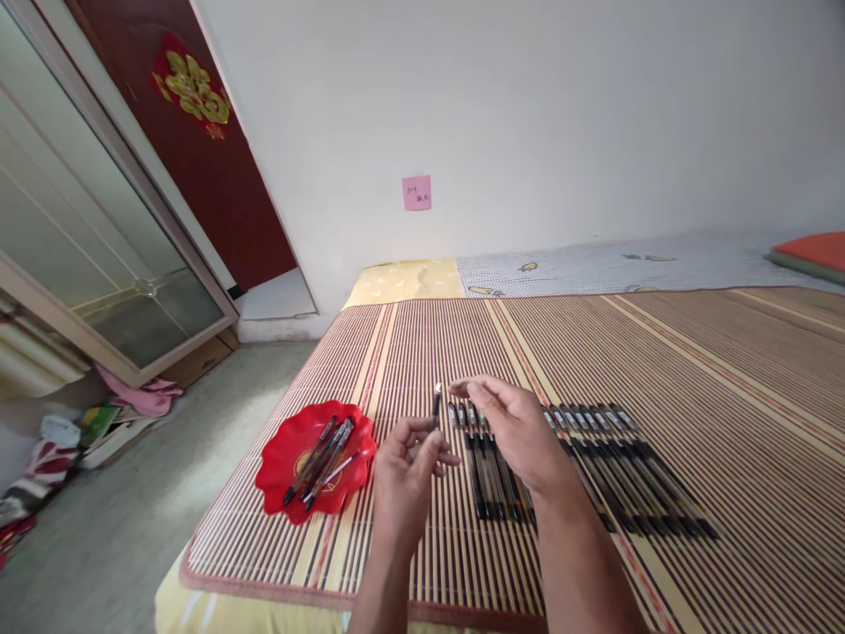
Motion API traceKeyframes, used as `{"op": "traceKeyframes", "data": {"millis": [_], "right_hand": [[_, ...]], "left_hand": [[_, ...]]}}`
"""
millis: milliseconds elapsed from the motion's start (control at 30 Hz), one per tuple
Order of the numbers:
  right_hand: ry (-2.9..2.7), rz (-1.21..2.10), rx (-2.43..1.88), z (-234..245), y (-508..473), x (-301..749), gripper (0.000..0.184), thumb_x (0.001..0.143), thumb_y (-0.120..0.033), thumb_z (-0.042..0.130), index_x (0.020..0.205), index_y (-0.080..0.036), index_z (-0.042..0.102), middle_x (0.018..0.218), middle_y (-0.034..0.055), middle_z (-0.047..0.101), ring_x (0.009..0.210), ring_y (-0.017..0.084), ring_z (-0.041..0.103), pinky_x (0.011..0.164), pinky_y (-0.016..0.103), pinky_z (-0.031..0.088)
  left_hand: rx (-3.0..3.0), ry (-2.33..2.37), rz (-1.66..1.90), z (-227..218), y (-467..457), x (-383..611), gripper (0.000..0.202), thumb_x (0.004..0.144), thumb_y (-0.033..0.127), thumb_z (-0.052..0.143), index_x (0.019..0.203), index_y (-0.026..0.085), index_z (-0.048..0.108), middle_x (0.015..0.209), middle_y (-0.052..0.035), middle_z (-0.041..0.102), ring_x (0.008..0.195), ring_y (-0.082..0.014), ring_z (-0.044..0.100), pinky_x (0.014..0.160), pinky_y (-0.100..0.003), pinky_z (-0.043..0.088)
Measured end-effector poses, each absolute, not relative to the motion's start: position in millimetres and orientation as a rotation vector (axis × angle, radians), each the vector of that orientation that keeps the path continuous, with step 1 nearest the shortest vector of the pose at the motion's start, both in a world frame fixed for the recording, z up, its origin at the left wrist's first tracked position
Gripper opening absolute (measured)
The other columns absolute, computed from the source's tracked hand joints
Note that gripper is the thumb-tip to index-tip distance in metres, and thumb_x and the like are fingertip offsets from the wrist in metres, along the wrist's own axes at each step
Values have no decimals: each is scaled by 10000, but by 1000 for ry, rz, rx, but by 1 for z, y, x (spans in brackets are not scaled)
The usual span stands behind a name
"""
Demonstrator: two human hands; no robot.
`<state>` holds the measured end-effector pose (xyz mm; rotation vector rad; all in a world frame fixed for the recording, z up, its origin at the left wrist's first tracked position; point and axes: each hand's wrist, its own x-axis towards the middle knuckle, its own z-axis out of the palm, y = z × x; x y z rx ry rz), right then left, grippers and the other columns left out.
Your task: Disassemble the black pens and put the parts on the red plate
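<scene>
My left hand (pixel 407 471) is closed round a thin black pen (pixel 437 404), held upright with its pale tip pointing up. My right hand (pixel 516 431) hovers just right of it, thumb and forefinger pinched on a small dark piece, perhaps a pen cap (pixel 460 388). Both hands hang above a striped bamboo mat (pixel 726 370). Under and right of my right hand, a row of black pens (pixel 620 467) lies side by side on the mat. A red scalloped plate (pixel 283 458) left of my left hand holds several more pens (pixel 323 460).
The mat covers a low bed with a yellow sheet (pixel 402 280) and a patterned sheet behind. A red cushion (pixel 815 251) lies at far right. Left is grey floor, cluttered clothes and books (pixel 99 423), a glass-fronted door and a dark red door.
</scene>
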<state>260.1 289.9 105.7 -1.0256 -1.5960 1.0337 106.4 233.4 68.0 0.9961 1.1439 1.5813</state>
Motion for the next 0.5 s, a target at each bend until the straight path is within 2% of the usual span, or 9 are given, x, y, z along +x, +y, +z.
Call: {"op": "traceKeyframes", "data": {"millis": [100,200,367,500], "right_hand": [[-1693,862,-1224,88,299,260,349,1002,-322,461,1193,-212,732,1249,113,735,1166,262,673,1006,435,506],[-1892,675,-1408,66,308,255,406,969,-172,417,1203,-181,749,1274,142,729,1194,268,670,1041,439,492],[-2125,705,-1515,37,316,242,483,970,-129,370,1332,-133,689,1385,185,670,1266,284,633,1058,428,472],[-2160,762,-1509,32,320,239,464,930,-111,413,1281,-127,717,1340,197,693,1246,293,640,1016,412,478]], "left_hand": [[939,1179,1712,67,237,88,348,802,425,826,957,151,677,717,2,689,507,-80,594,504,-181,440],[842,1121,1737,67,239,76,394,776,453,847,951,143,678,696,18,663,469,-42,484,477,-167,378],[759,1043,1678,65,239,80,467,757,512,856,960,128,685,669,17,638,473,-41,459,442,-161,295],[781,1025,1649,66,238,84,447,784,501,841,962,120,690,666,19,630,484,-41,456,453,-164,300]]}}
